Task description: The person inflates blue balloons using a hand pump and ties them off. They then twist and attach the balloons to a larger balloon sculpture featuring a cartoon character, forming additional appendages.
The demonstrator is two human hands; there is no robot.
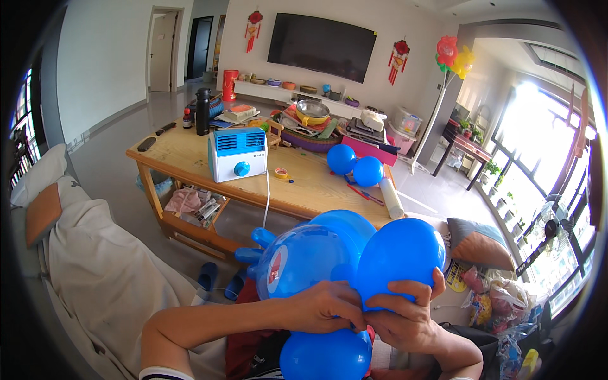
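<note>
My left hand (332, 308) and my right hand (408, 320) meet at the base of a round blue balloon (400, 256). The left fingers are curled and pinched where this balloon joins a lower blue balloon (326, 358); the knot itself is hidden. My right thumb and fingers close around the lower side of the upper balloon. Left of it, a see-through balloon (304, 256) with a red print touches another blue balloon (347, 228) behind. Small blue balloon lobes (263, 238) stick out at the cluster's left side. The whole cluster rests close to my lap.
Ahead stands a wooden table (304, 190) bearing a blue-white air blower (238, 156), a tape roll (281, 172), a black flask (202, 111), and two joined blue balloons (354, 166). A covered sofa (107, 259) is at left; plastic bags (506, 297) and a fan (552, 228) are at right.
</note>
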